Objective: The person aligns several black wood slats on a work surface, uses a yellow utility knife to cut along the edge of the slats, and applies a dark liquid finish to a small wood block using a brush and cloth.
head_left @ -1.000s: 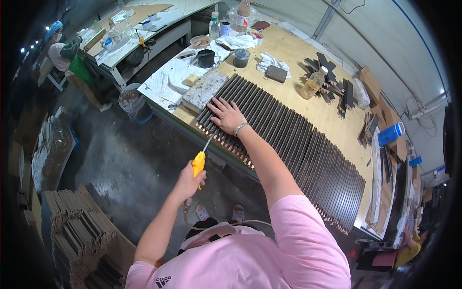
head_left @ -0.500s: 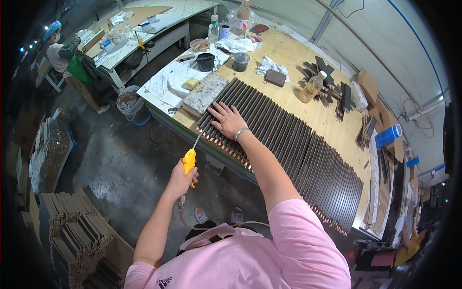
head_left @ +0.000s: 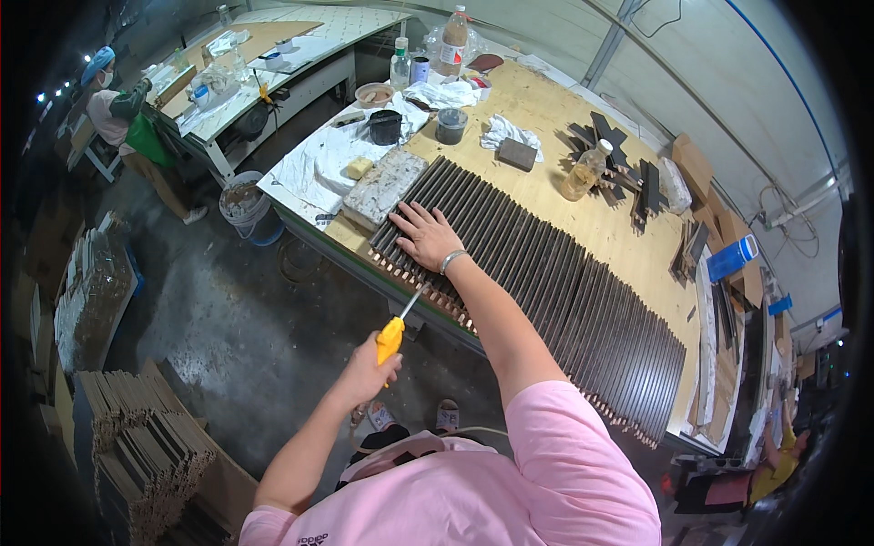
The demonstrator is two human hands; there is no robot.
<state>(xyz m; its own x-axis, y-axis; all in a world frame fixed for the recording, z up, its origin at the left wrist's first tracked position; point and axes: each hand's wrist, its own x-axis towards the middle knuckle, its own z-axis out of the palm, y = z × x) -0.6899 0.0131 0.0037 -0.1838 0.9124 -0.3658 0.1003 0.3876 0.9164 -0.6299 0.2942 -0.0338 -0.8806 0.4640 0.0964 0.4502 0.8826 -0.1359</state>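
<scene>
Head view: left hand [head_left: 369,367] grips yellow air gun [head_left: 390,339], nozzle [head_left: 415,301] near dark strips [head_left: 528,244]; right hand [head_left: 426,238] splayed atop them. Judged: nozzle pass; next calls for steady strips.

Left hand [head_left: 370,366] shifted right, air gun [head_left: 391,337] too

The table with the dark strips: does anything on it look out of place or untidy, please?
Yes: the loose dark pieces around the yellowish bottle lie jumbled at different angles, odd against the neat row of dark strips under the right hand. I see no clear spill.
</scene>
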